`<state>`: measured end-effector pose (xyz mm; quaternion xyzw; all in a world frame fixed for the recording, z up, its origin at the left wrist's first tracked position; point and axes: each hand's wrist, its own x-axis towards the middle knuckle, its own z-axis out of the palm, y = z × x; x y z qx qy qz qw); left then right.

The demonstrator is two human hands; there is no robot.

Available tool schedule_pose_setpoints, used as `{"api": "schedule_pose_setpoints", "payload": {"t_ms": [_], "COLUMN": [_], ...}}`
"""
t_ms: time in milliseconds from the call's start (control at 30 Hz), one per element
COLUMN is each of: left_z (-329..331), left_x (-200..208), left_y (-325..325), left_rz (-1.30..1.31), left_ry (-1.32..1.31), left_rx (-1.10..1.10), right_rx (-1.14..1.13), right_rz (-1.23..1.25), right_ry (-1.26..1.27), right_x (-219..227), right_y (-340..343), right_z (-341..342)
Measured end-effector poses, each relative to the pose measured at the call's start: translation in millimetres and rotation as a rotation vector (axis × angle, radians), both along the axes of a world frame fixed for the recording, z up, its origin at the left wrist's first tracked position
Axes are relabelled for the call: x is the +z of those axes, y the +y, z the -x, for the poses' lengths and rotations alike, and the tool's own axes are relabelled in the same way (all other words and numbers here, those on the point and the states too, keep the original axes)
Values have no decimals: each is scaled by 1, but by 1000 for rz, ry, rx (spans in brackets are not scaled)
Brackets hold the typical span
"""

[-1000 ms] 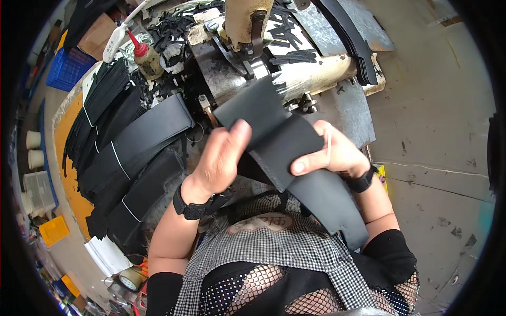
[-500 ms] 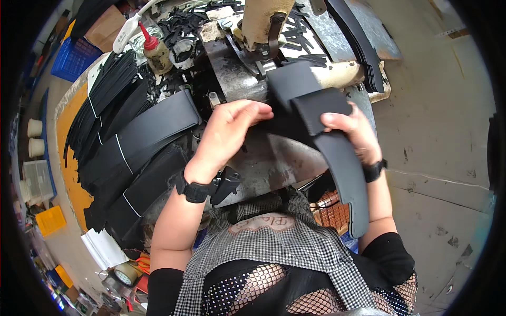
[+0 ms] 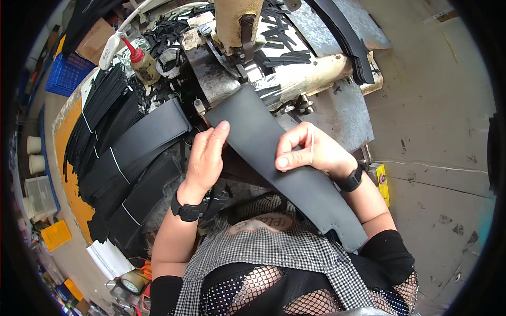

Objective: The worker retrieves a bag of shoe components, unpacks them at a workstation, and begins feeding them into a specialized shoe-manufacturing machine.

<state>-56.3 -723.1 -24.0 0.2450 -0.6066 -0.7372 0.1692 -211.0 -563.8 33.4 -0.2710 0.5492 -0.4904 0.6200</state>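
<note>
A long, curved black leather-like strip (image 3: 258, 134) lies slantwise from the machine down to my apron. Its near end has a notch and small holes. At its upper left edge, my left hand (image 3: 205, 160) grips the strip, thumb on top and the other fingers partly hidden. Over the middle of the strip, my right hand (image 3: 313, 150) is closed, with thumb and curled fingers together. A thin white band (image 3: 312, 145) crosses its fingers; what they pinch is hidden. Just beyond the strip's far end stands the cream machine head (image 3: 237, 23) with its metal parts.
Bundles of black strips (image 3: 142, 137) tied with white bands lie at left. A red-tipped oil bottle (image 3: 142, 63) stands behind them among black scraps. More strips (image 3: 348, 45) hang over the machine arm at far right. A blue basket (image 3: 71, 73) is at far left.
The strip, folded over itself before, is now spread out flat toward the machine. My right hand has moved left onto its middle; my left hand has come down to its edge.
</note>
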Motion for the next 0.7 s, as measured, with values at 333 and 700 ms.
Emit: {"api": "schedule_pose_setpoints", "payload": {"t_ms": [333, 700], "left_z": [0, 47], "left_x": [10, 19], "left_y": [-11, 14], "left_rz": [-89, 21], "left_ry": [-75, 91], "left_rx": [84, -208], "right_rx": [-93, -240], "right_rz": [-9, -125], "right_ry": [-238, 424], "right_x": [-13, 47], "right_y": [-19, 19], "right_z": [-1, 49]}}
